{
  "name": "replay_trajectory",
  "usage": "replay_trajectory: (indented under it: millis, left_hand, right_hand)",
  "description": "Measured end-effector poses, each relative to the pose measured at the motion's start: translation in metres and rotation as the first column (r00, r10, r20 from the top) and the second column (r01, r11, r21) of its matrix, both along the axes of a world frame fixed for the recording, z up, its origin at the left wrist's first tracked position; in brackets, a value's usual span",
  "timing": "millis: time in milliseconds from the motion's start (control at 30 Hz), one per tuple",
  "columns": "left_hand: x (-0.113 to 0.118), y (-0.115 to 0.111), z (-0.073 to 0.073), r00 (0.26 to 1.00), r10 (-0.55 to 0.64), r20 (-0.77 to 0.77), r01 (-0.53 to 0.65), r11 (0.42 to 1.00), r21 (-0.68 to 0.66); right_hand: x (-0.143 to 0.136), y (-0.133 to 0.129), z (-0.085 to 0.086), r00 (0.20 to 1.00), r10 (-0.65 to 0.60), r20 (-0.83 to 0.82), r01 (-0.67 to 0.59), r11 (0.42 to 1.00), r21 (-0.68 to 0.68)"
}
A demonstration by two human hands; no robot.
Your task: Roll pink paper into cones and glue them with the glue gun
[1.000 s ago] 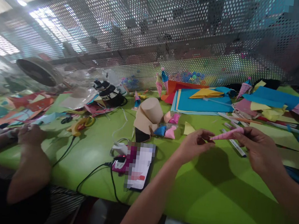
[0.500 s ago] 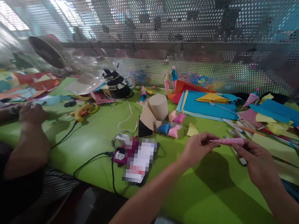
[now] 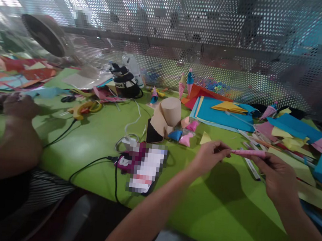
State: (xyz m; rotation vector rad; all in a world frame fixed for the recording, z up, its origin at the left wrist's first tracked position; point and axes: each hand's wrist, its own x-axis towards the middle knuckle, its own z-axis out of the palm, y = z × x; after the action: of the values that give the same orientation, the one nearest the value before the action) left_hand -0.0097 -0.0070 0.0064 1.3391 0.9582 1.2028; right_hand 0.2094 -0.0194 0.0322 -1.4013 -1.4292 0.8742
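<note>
So, I pinched the pink cone [image 3: 246, 152], left hand [image 3: 209, 157] at its tip, right hand [image 3: 283, 177] at its fat end.

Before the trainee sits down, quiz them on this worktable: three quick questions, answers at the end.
1. Which of the camera wearer's hands grips the wider end of the pink paper cone?
2. What lies on the stack of blue paper?
a) the black flask
b) the fan
c) a folded yellow sheet
3. True or false: in the picture, the yellow glue gun lies left of the smartphone.

Key: 1. the right hand; 2. c; 3. true.
</note>
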Motion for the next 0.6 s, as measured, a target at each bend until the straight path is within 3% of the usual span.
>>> replay_trajectory:
  millis: [267, 600]
  left_hand:
    - [-0.0051, 0.0020, 0.0048, 1.000, -0.007, 0.002, 0.007, 0.998, -0.064]
    - [-0.0062, 0.0022, 0.0033, 0.993, -0.114, 0.002, 0.113, 0.986, -0.122]
  right_hand:
    - [-0.0019, -0.0003, 0.0041, 0.998, -0.036, 0.058, 0.033, 0.998, 0.045]
    - [0.0020, -0.0004, 0.0017, 0.992, -0.065, 0.112, 0.062, 0.998, 0.030]
